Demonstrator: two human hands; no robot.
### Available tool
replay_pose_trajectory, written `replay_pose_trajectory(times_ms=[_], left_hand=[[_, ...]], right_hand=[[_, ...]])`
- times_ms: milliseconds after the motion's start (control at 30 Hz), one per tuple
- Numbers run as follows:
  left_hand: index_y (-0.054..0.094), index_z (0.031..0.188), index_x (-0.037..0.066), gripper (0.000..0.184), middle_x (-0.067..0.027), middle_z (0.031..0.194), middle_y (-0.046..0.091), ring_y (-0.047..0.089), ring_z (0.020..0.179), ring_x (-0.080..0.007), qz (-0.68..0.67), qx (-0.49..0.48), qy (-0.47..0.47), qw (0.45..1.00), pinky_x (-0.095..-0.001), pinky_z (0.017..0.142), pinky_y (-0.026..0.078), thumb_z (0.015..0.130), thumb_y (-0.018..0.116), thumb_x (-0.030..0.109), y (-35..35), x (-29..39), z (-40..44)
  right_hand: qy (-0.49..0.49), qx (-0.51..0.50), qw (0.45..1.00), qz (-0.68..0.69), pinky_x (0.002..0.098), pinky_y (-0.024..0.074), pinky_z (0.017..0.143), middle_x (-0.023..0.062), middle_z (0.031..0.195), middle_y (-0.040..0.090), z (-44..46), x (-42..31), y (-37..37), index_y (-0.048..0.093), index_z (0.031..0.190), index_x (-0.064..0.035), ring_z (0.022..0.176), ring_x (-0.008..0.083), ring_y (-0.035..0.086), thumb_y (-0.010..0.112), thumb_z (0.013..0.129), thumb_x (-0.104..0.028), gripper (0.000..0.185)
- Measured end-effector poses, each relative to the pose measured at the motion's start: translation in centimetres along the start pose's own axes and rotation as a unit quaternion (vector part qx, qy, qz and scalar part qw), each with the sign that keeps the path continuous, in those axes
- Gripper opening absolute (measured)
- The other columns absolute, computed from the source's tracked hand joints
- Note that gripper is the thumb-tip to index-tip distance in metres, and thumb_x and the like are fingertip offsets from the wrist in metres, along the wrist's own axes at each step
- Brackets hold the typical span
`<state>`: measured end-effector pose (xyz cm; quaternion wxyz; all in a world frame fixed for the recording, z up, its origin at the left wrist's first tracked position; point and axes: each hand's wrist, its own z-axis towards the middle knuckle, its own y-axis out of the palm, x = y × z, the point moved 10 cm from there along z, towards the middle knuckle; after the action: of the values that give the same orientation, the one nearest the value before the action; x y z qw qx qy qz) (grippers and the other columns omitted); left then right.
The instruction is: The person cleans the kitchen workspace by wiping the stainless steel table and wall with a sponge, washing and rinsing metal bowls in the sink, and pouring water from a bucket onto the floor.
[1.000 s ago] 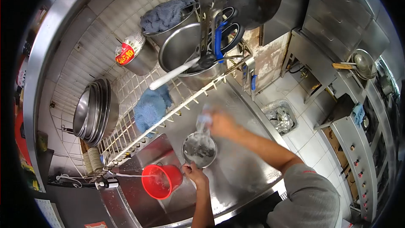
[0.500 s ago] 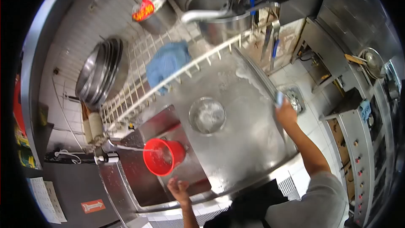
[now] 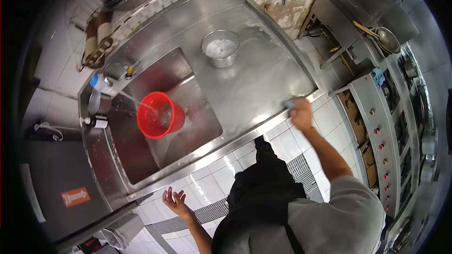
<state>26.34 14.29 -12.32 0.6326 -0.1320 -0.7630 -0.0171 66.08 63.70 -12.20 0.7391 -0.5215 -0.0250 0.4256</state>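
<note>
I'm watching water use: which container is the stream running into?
The red bucket in the sink: it alone is red and takes the stream. The steel pot stands apart on the counter.

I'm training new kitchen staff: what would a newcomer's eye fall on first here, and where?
Probably the red bucket, vivid against the steel, standing in the sink with a stream of water running into it. Next, the round metal pot near the back of the steel counter. Then the right hand, holding a small blue item at the counter's front right corner.
</note>
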Motion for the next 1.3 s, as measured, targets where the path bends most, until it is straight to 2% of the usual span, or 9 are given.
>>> replay_pose_trajectory(times_ms=[267,500,700,833,867,933,1000,1100,1300], left_hand=[[0.037,0.130,0.011,0.039,-0.0106,0.125,0.054,0.063,0.076,-0.0191,0.016,0.021,-0.022,0.999,-0.0283,0.062,0.050,0.094,0.052,0.013,-8.9,-3.1,-0.6],[0.047,0.119,0.006,0.028,-0.0079,0.109,0.057,0.063,0.074,-0.0183,0.097,-0.056,-0.096,0.989,-0.0273,0.053,0.050,0.092,0.054,0.007,-21.5,-22.1,-5.6],[0.051,0.116,0.010,0.034,-0.0095,0.100,0.059,0.062,0.088,-0.0255,0.134,0.028,-0.455,0.880,-0.0360,0.051,0.052,0.085,0.063,0.015,-30.6,-34.3,-21.6],[0.050,0.118,0.011,0.036,-0.0084,0.099,0.060,0.063,0.087,-0.0265,0.118,0.013,-0.483,0.868,-0.0385,0.053,0.052,0.085,0.063,0.015,-28.4,-32.4,-23.1],[0.049,0.118,0.011,0.036,-0.0081,0.099,0.060,0.063,0.087,-0.0268,0.115,0.007,-0.476,0.872,-0.0392,0.053,0.052,0.085,0.063,0.015,-27.7,-32.2,-21.9],[0.049,0.119,0.012,0.037,-0.0076,0.099,0.060,0.064,0.086,-0.0273,0.098,-0.003,-0.436,0.894,-0.0405,0.054,0.052,0.085,0.063,0.016,-26.5,-32.5,-17.9],[0.048,0.120,0.012,0.038,-0.0070,0.099,0.060,0.064,0.085,-0.0278,0.047,0.000,-0.351,0.935,-0.0418,0.055,0.052,0.085,0.063,0.016,-25.8,-33.2,-12.8],[0.047,0.120,0.009,0.032,-0.0068,0.107,0.059,0.065,0.071,-0.0216,0.150,0.013,-0.320,0.935,-0.0334,0.050,0.048,0.091,0.057,0.017,-22.0,-24.6,-7.0],[0.053,0.112,0.006,0.024,-0.0086,0.098,0.062,0.066,0.073,-0.0180,0.174,0.068,-0.239,0.953,-0.0257,0.051,0.048,0.091,0.060,0.015,-16.6,-14.3,-5.0]], right_hand=[[-0.256,-0.259,0.927,0.086,0.0435,0.0424,0.086,0.0113,0.098,0.061,-5.3,-40.1,18.1,0.067,0.088,-0.0077,0.094,0.0291,0.056,0.058,0.071,-0.020,0.023],[-0.162,-0.073,0.962,0.209,0.0470,0.0427,0.085,0.0118,0.095,0.062,-1.8,-18.3,10.4,0.066,0.093,-0.0128,0.093,0.0310,0.057,0.057,0.073,-0.012,0.022],[0.301,-0.155,0.910,-0.238,0.0506,0.0198,0.110,0.0188,0.145,0.033,5.3,5.7,4.4,0.037,0.140,-0.0081,0.135,0.0386,0.028,0.042,0.087,-0.021,0.056],[0.114,-0.222,0.938,-0.239,0.0513,0.0168,0.112,0.0209,0.132,0.048,9.2,-0.6,15.9,0.053,0.123,-0.0026,0.131,0.0379,0.034,0.044,0.083,-0.018,0.043],[-0.077,-0.120,0.863,-0.484,0.0499,0.0275,0.104,0.0150,0.116,0.055,7.7,-4.1,21.6,0.056,0.122,-0.0109,0.116,0.0336,0.044,0.044,0.087,-0.019,0.038],[-0.179,0.029,0.983,0.013,0.0446,0.0386,0.097,0.0052,0.101,0.062,7.2,-19.8,15.1,0.064,0.114,-0.0204,0.103,0.0269,0.053,0.054,0.082,-0.015,0.033],[-0.268,-0.105,0.956,0.052,0.0435,0.0381,0.097,0.0052,0.104,0.062,5.0,-27.4,15.6,0.068,0.101,-0.0165,0.106,0.0265,0.053,0.058,0.075,-0.012,0.028],[-0.229,-0.285,0.907,0.208,0.0453,0.0365,0.099,0.0064,0.104,0.062,3.6,-26.7,18.5,0.069,0.081,-0.0171,0.110,0.0293,0.050,0.059,0.072,-0.006,0.018],[-0.185,0.001,0.962,0.202,0.0464,0.0411,0.091,0.0133,0.105,0.061,21.9,-21.8,8.8,0.063,0.100,-0.0074,0.102,0.0339,0.054,0.052,0.073,0.001,0.030]])
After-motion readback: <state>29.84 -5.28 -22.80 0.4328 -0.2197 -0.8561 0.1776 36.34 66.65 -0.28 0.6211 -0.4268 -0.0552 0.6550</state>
